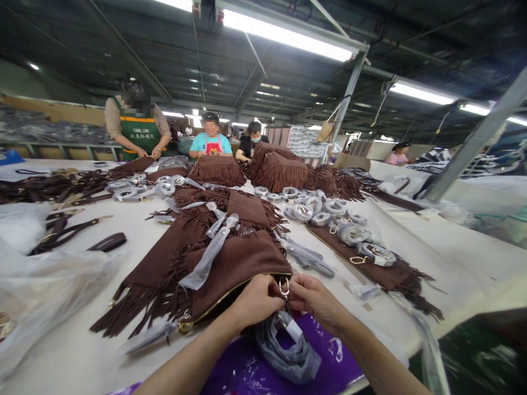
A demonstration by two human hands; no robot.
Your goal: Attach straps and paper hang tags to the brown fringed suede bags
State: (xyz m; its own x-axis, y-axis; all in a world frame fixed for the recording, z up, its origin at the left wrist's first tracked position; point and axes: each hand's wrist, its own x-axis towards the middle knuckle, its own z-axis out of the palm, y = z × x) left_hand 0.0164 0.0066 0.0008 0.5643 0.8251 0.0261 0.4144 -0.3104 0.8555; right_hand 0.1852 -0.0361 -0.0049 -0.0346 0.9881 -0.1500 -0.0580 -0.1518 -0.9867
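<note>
A brown fringed bag [242, 255] lies in front of me, its gold zipper edge toward me. At the bag's right corner, my left hand [257, 302] pinches with thumb and fingers, close against the zipper end. My right hand [315, 299] is closed on a gold snap hook [284, 286] between the two hands. Below it hangs a coiled strap [302, 359] wrapped in greyish plastic, over a shiny purple sheet [234, 367]. Whether the hook is linked to the bag's corner is hidden by my fingers. A plastic-wrapped tassel or pull [206, 260] rests on the bag.
Several wrapped strap coils [354, 233] lie right of centre, some on another brown bag [329, 238]. Fringed bags [280, 170] are piled farther back. Loose brown straps [61, 236] and clear plastic [53, 291] are at left. Co-workers [138, 129] work across the table [453, 258].
</note>
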